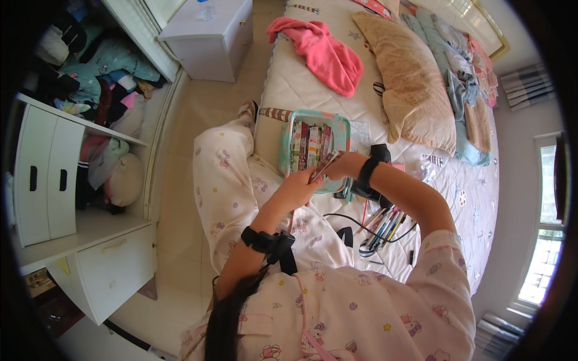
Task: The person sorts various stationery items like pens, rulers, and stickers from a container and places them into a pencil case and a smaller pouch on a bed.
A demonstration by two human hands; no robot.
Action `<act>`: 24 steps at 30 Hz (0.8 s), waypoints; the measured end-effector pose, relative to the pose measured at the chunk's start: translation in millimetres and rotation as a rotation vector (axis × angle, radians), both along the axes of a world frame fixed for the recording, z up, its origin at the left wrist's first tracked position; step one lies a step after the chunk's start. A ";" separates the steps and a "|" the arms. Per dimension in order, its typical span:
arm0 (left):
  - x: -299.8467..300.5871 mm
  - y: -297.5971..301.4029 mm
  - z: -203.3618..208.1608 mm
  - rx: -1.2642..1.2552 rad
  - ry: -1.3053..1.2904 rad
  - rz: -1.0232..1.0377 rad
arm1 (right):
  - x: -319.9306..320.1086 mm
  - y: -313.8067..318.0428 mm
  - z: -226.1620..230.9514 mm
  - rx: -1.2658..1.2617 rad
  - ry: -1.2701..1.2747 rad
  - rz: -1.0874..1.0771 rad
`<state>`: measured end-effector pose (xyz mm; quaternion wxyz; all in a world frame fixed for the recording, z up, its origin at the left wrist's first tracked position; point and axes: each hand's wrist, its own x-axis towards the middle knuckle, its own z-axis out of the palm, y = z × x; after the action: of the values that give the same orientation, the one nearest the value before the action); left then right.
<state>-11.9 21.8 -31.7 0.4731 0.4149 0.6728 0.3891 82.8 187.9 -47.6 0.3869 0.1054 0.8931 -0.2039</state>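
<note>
In the head view, both hands meet above the near rim of a mint-green basket (pixel 285 147), which stands on the bed (pixel 289 75) beside the person's patterned trouser leg (pixel 220 174). The left hand (pixel 301 188) is closed, its fingers and thumb pinching the lower end of a thin flat packet (pixel 326 165); the right hand (pixel 343 166) is bent inward with its fingertips drawn together at the packet's upper end, apparently gripping it too, though its fingers partly hide the contact. Whether this is one piece or several laid together, I cannot tell. Inside the basket, slim printed packs (pixel 313 146) stand close together in rows. The step in hand looks like handling the packet with both hands, perhaps to separate or straighten it. The next move seems to call for one hand to keep a light pinch while the other shifts or lets go, without bending the thin piece; were it to go among the packs, it would have to clear the rim. To the right of the lap, loose pens (pixel 385 230) lie on the bed, a black cable (pixel 355 219) looping around them.
</note>
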 end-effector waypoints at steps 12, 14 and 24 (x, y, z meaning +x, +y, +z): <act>6.3 8.6 -23.7 -0.280 -0.168 0.008 | -5.3 4.3 -16.5 0.201 -0.046 0.313; 7.2 8.7 -21.0 -0.265 -0.082 -0.036 | -3.8 -0.3 2.9 0.132 -0.079 -0.010; 10.9 5.7 -26.5 -0.250 -0.038 -0.048 | -4.9 -3.4 28.8 0.032 -0.015 -0.112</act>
<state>-1.1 27.5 -58.2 0.5430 0.3612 0.6969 0.2984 77.9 184.5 -18.8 0.3800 0.1628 0.8859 -0.2103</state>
